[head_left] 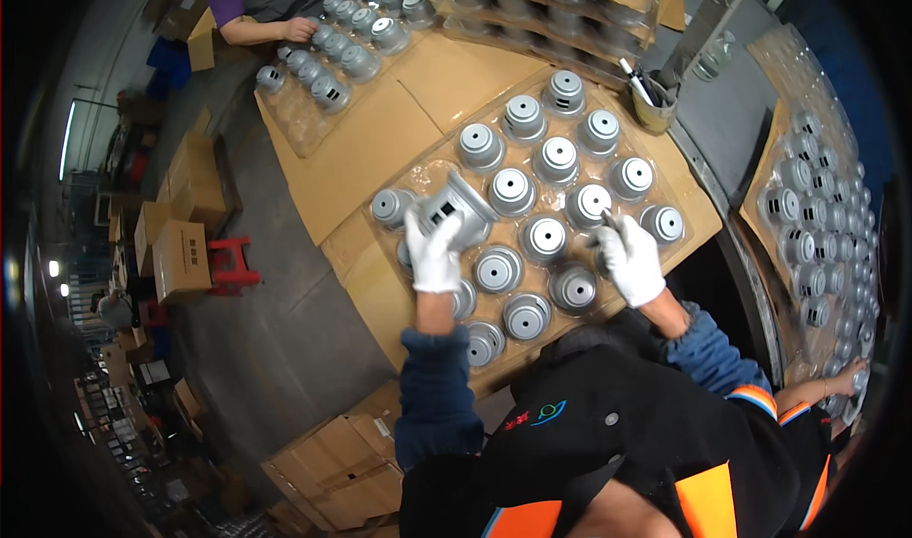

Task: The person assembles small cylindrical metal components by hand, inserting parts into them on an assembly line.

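Plainly, our left hand (433,255) rises almost straight from below, its white-gloved fingers gripping one grey cup (461,210) that leans on its side above the left part of the clear tray (701,217). Our right hand (632,261) slants in from the lower right, fingers bent beside an upright cup (591,204); we cannot tell whether they are closed on something, though a thin dark piece perhaps shows at their tips. The left glove partly hides cups behind it, and the picture's dark rim cuts off the room. Brown cardboard (366,191) covers the bench. Beyond, we see a co-worker's hand (300,31) at a second tray (294,125), stacked trays (556,20), a pen pot (654,113) and, on the grey floor (285,320), a red stool (231,264) beside cartons (182,261).
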A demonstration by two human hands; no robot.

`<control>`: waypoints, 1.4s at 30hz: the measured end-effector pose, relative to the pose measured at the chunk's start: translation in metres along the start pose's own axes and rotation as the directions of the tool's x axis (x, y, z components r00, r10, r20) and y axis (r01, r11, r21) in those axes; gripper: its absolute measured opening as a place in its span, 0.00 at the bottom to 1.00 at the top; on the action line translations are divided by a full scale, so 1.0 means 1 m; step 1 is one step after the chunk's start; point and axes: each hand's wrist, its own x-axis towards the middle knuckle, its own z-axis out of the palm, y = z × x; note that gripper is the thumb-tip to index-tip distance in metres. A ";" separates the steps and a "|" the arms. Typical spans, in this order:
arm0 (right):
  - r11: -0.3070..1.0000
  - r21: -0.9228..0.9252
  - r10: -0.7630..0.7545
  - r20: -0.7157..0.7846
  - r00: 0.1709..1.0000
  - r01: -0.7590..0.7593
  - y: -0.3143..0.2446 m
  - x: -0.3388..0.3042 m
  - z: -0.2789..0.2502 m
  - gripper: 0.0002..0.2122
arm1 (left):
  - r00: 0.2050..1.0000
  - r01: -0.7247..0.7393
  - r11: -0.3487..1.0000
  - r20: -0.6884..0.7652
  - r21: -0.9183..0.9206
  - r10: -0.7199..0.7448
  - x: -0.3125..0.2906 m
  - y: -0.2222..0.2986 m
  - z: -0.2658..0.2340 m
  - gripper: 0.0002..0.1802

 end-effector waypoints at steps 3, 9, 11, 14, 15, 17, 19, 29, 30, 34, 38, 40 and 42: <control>0.976 0.172 -0.133 -0.010 0.991 0.132 -0.027 0.001 0.021 0.09 | 0.975 0.197 0.947 -0.047 -0.255 -0.215 -0.061 0.001 0.028 0.28; 0.942 0.200 -0.226 -0.216 0.950 0.270 -0.037 -0.032 0.036 0.09 | 0.873 0.486 0.806 0.144 -0.338 -0.466 -0.122 -0.003 0.049 0.29; 0.962 0.096 -0.232 -0.215 0.949 0.257 -0.031 -0.031 0.030 0.07 | 0.937 0.297 0.935 0.246 -0.192 -0.247 -0.135 -0.001 0.049 0.40; 0.948 0.090 -0.290 -0.146 0.946 0.304 -0.024 -0.038 0.023 0.07 | 0.900 0.221 0.975 0.389 -0.021 -0.196 -0.148 0.003 0.058 0.57; 0.948 0.088 -0.290 -0.147 0.946 0.305 -0.023 -0.041 0.021 0.07 | 0.904 0.130 0.991 0.406 0.039 -0.135 -0.150 0.000 0.059 0.58; 0.925 -0.004 -0.372 -0.210 0.904 0.380 -0.022 -0.046 0.017 0.09 | 0.912 0.060 0.990 0.396 0.129 -0.107 -0.156 0.000 0.063 0.57; 0.953 0.089 -0.269 -0.196 0.943 0.291 -0.014 -0.049 0.016 0.09 | 0.918 -0.010 0.976 0.389 0.219 -0.078 -0.161 -0.001 0.068 0.57; 0.892 0.367 -0.172 -0.264 0.949 0.263 -0.004 -0.048 -0.017 0.11 | 0.922 -0.140 0.923 0.386 0.359 -0.010 -0.180 -0.004 0.108 0.52; 0.884 0.347 -0.193 -0.342 0.920 0.314 -0.006 -0.046 -0.018 0.11 | 0.925 -0.147 0.918 0.379 0.368 -0.004 -0.180 -0.006 0.111 0.52; 0.893 0.389 -0.126 -0.267 0.955 0.227 -0.001 -0.045 -0.038 0.10 | 0.932 -0.074 0.942 0.359 0.328 -0.052 -0.181 -0.011 0.128 0.54; 0.936 0.268 -0.162 -0.248 0.955 0.228 -0.014 -0.041 -0.068 0.08 | 0.936 -0.057 0.953 0.349 0.296 -0.053 -0.176 -0.023 0.138 0.57; 0.914 0.330 -0.168 -0.226 0.959 0.238 -0.007 -0.034 -0.082 0.10 | 0.931 -0.078 0.946 0.362 0.315 -0.044 -0.172 -0.024 0.148 0.57; 0.887 0.100 -0.433 -0.164 0.886 0.452 0.002 -0.022 -0.114 0.10 | 0.939 -0.147 0.925 0.342 0.349 0.021 -0.171 -0.022 0.159 0.57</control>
